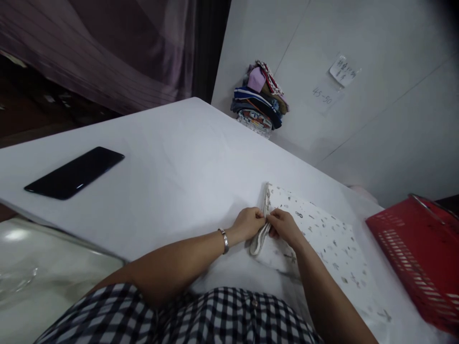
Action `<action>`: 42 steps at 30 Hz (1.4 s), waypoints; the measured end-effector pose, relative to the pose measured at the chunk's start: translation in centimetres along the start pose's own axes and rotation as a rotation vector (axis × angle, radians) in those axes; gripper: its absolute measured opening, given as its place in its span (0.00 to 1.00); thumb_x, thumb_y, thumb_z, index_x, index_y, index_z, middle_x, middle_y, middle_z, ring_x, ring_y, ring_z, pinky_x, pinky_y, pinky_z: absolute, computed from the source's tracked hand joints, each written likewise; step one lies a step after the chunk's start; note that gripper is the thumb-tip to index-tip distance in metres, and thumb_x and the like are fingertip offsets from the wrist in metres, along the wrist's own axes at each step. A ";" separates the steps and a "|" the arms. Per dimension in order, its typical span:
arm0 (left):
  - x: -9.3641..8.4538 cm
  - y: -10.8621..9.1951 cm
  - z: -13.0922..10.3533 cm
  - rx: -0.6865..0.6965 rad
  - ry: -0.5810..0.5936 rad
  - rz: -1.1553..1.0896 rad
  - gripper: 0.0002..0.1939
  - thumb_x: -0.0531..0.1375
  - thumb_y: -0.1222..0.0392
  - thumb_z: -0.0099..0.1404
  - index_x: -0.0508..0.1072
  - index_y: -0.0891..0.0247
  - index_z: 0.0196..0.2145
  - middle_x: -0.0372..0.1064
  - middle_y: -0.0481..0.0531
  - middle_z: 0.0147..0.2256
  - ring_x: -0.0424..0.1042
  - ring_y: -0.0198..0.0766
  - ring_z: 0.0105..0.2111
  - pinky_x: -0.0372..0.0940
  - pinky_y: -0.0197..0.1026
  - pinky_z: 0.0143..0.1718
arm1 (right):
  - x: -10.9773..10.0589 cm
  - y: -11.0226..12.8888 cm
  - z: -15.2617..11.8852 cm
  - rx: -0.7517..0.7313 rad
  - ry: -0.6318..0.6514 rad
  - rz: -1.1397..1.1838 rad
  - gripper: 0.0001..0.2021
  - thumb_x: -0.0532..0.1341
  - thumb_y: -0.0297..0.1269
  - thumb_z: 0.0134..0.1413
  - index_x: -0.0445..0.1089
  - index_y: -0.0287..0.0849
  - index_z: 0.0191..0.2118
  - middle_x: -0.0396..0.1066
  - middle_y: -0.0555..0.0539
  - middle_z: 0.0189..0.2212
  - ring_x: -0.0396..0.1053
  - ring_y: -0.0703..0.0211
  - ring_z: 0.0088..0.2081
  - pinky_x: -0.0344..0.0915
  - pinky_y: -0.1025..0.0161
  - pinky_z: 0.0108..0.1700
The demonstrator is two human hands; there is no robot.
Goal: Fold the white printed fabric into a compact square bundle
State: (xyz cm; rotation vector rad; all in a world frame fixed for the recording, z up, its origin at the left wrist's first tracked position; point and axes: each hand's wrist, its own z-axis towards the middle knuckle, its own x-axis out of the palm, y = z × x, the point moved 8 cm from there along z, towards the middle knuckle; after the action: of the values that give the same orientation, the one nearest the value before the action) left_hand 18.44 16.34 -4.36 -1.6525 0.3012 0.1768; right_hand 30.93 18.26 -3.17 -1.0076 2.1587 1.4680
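A white cloth with small printed figures point(333, 243) lies folded in layers on the white table. My left hand point(248, 223), with a silver bracelet at the wrist, pinches the layered left edge of this cloth. Right beside it, my right hand point(283, 224) grips the same edge from the cloth's upper side, its fingertips nearly meeting those of the left. Below the hands the folded edge bends round in a thick loop. What the hidden fingertips do between the layers cannot be seen.
A black phone point(75, 173) lies on the white table point(179, 167) at the left. At the right stands a red plastic basket point(419, 253). Several folded fabrics point(258, 100) are stacked by the wall, near a handwritten paper note point(343, 70). A purple curtain point(125, 52) hangs behind.
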 end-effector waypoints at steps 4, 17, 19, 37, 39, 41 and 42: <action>0.1 -0.2 -0.3 0.012 -0.003 -0.025 0.09 0.54 0.59 0.54 0.71 0.64 0.25 0.70 0.48 0.23 0.67 0.33 0.25 0.56 0.33 0.24 | 0.2 -0.3 0.0 0.019 0.047 0.046 0.12 0.56 0.44 0.52 0.61 0.41 0.28 0.64 0.52 0.10 0.64 0.64 0.13 0.58 0.72 0.14; 1.8 -0.1 -1.3 -0.097 0.287 -0.249 0.13 0.52 0.62 0.53 0.76 0.66 0.29 0.66 0.45 0.20 0.60 0.30 0.21 0.55 0.33 0.23 | 0.6 -1.2 0.0 0.035 0.143 0.244 0.11 0.58 0.43 0.51 0.61 0.40 0.27 0.65 0.53 0.12 0.64 0.66 0.14 0.58 0.72 0.15; 1.5 0.0 -1.2 -0.119 0.294 -0.263 0.13 0.53 0.61 0.53 0.76 0.66 0.31 0.68 0.47 0.22 0.62 0.31 0.22 0.57 0.34 0.25 | 0.4 -1.2 0.0 0.031 0.149 0.246 0.11 0.57 0.43 0.51 0.61 0.41 0.26 0.66 0.52 0.12 0.64 0.65 0.14 0.58 0.72 0.15; 0.2 -0.6 -0.5 0.037 0.054 0.494 0.08 0.54 0.58 0.57 0.72 0.60 0.30 0.73 0.53 0.32 0.70 0.42 0.34 0.60 0.39 0.33 | -1.5 0.5 0.1 -0.101 -0.054 -0.218 0.08 0.55 0.35 0.46 0.57 0.43 0.21 0.62 0.54 0.09 0.62 0.65 0.13 0.54 0.72 0.15; 0.2 -0.6 -0.6 0.025 0.048 0.401 0.08 0.54 0.58 0.57 0.72 0.60 0.29 0.73 0.50 0.32 0.70 0.39 0.32 0.59 0.37 0.30 | -1.4 0.7 0.3 -0.102 -0.046 -0.245 0.08 0.56 0.34 0.46 0.57 0.43 0.21 0.61 0.54 0.09 0.63 0.65 0.13 0.54 0.72 0.16; 0.2 -0.6 -0.7 0.011 0.042 0.313 0.08 0.54 0.59 0.56 0.72 0.60 0.29 0.72 0.49 0.30 0.69 0.37 0.30 0.58 0.35 0.28 | -1.2 0.8 0.4 -0.091 -0.032 -0.251 0.08 0.56 0.34 0.46 0.56 0.43 0.21 0.61 0.54 0.08 0.63 0.64 0.13 0.54 0.72 0.15; 0.2 -0.7 -0.8 0.002 0.042 0.274 0.08 0.54 0.59 0.56 0.72 0.61 0.28 0.72 0.49 0.29 0.68 0.36 0.29 0.57 0.35 0.27 | -1.1 0.8 0.5 -0.081 -0.025 -0.246 0.08 0.56 0.35 0.46 0.56 0.43 0.21 0.61 0.54 0.08 0.63 0.64 0.13 0.54 0.72 0.15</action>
State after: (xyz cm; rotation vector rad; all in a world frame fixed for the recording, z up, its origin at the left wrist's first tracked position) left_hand 18.74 15.60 -3.70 -1.6104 0.5594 0.3478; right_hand 31.05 19.26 -2.16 -1.2266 1.8926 1.4510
